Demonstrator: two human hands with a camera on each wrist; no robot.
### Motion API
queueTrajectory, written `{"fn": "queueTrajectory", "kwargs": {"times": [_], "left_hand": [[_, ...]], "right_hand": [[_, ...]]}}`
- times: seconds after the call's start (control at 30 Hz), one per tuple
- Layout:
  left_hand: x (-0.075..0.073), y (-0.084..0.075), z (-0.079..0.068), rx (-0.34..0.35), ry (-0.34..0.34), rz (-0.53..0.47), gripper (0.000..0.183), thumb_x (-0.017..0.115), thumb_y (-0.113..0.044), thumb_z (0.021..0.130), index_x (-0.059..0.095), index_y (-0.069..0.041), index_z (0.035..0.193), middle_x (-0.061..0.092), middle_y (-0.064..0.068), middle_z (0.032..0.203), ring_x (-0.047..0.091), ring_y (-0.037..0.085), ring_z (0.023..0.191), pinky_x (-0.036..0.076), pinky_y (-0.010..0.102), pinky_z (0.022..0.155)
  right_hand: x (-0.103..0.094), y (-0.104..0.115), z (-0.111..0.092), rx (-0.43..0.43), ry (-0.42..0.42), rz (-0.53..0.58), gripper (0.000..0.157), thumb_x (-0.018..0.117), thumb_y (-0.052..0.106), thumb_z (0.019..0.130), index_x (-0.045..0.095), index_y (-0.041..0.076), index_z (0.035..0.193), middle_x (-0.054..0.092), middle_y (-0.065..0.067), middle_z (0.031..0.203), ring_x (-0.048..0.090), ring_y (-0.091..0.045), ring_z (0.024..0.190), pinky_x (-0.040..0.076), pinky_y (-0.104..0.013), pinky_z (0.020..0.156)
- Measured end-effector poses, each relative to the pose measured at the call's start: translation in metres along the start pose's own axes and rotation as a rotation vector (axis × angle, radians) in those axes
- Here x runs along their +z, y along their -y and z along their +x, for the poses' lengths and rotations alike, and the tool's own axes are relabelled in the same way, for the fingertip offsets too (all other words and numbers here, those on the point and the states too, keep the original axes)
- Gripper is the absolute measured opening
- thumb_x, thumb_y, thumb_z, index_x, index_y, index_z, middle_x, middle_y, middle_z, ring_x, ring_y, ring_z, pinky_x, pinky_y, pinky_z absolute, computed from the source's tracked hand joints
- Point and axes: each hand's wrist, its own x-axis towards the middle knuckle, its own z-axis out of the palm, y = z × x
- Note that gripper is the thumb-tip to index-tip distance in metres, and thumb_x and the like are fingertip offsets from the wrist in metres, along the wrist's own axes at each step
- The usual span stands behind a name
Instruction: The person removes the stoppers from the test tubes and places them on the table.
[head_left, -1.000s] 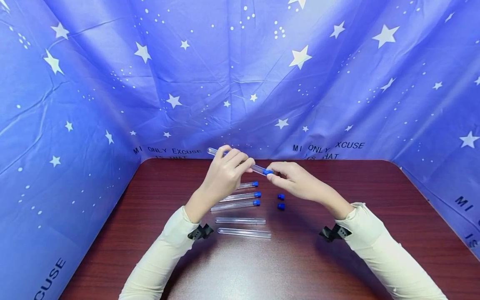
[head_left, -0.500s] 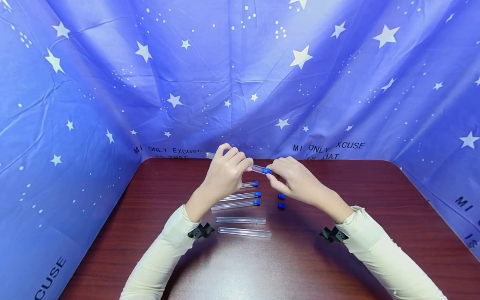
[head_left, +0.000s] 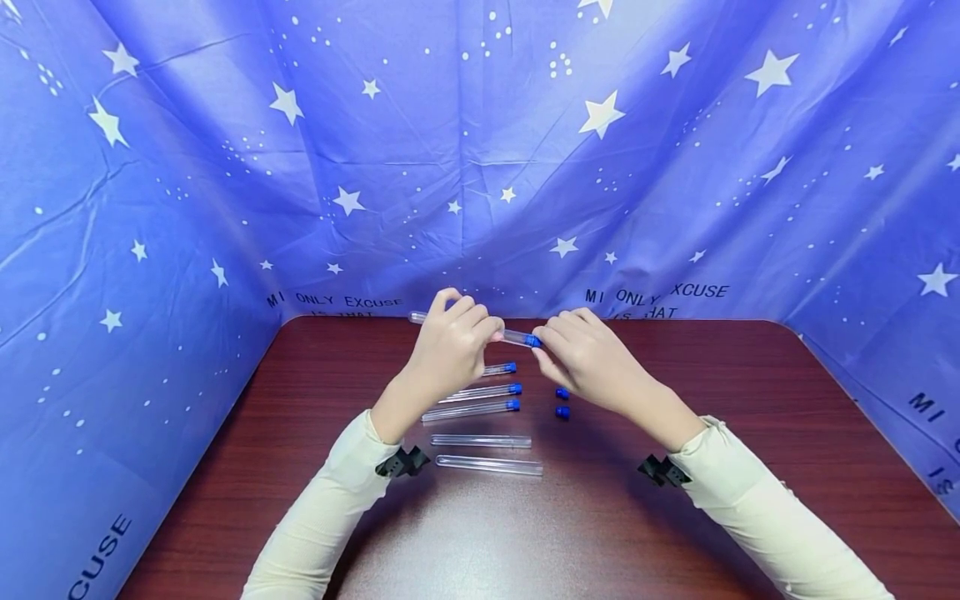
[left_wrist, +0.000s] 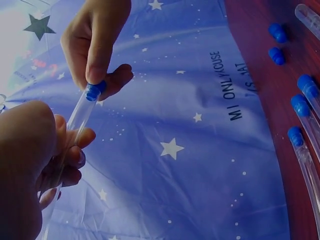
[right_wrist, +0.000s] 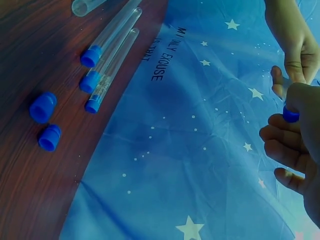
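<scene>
Above the far part of the table, my left hand [head_left: 450, 346] grips a clear test tube [head_left: 517, 337] around its middle. The tube's rounded end sticks out to the left of the hand. At its right end sits a blue cap [left_wrist: 94, 91], which my right hand [head_left: 592, 358] pinches between thumb and index finger. In the right wrist view the right hand [right_wrist: 300, 135] partly hides this blue cap [right_wrist: 290, 114]. Below the hands, three capped test tubes [head_left: 480, 408] lie side by side, partly covered by the left hand and wrist.
Two uncapped test tubes [head_left: 487, 467] lie nearer the front of the dark red wooden table [head_left: 780, 500]. Two loose blue caps [head_left: 562, 412] rest right of the capped tubes. A blue star-printed curtain [head_left: 465, 125] surrounds the table's back and sides.
The held tube has tipped a little closer to level, its rounded end lower. My right hand has turned slightly at the cap; the left keeps its grip. Things on the table stay put.
</scene>
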Motion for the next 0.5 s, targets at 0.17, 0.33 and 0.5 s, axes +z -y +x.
{"fn": "queueTrajectory", "kwargs": {"times": [0.17, 0.33, 0.5], "left_hand": [[-0.0005, -0.0003, -0.0023, -0.022, 0.022, -0.018, 0.021, 0.057, -0.011, 0.098, 0.074, -0.012, 0.084, 0.067, -0.001, 0.073, 0.058, 0.019, 0.071, 0.046, 0.042, 0.092], [-0.0013, -0.0002, -0.0046, -0.035, 0.040, -0.024, 0.019, 0.060, -0.013, 0.097, 0.073, -0.012, 0.083, 0.067, -0.001, 0.072, 0.057, 0.018, 0.068, 0.046, 0.042, 0.092], [-0.0015, -0.0009, -0.0056, -0.038, 0.045, -0.037, 0.017, 0.062, -0.013, 0.097, 0.074, -0.012, 0.084, 0.068, -0.001, 0.074, 0.058, 0.017, 0.070, 0.046, 0.042, 0.092]], "right_hand": [[0.0004, 0.0011, -0.0003, -0.018, -0.006, -0.074, 0.024, 0.051, 0.019, 0.098, 0.066, 0.000, 0.097, 0.061, -0.008, 0.079, 0.059, -0.027, 0.077, 0.050, -0.041, 0.076], [0.0004, 0.0018, -0.0003, -0.039, -0.020, -0.123, 0.024, 0.053, 0.019, 0.096, 0.067, 0.000, 0.094, 0.061, -0.007, 0.077, 0.059, -0.027, 0.075, 0.050, -0.041, 0.076], [0.0015, 0.0028, 0.0000, -0.067, -0.037, -0.102, 0.021, 0.053, 0.017, 0.095, 0.065, 0.001, 0.090, 0.059, -0.006, 0.075, 0.057, -0.027, 0.072, 0.049, -0.040, 0.073]]}}
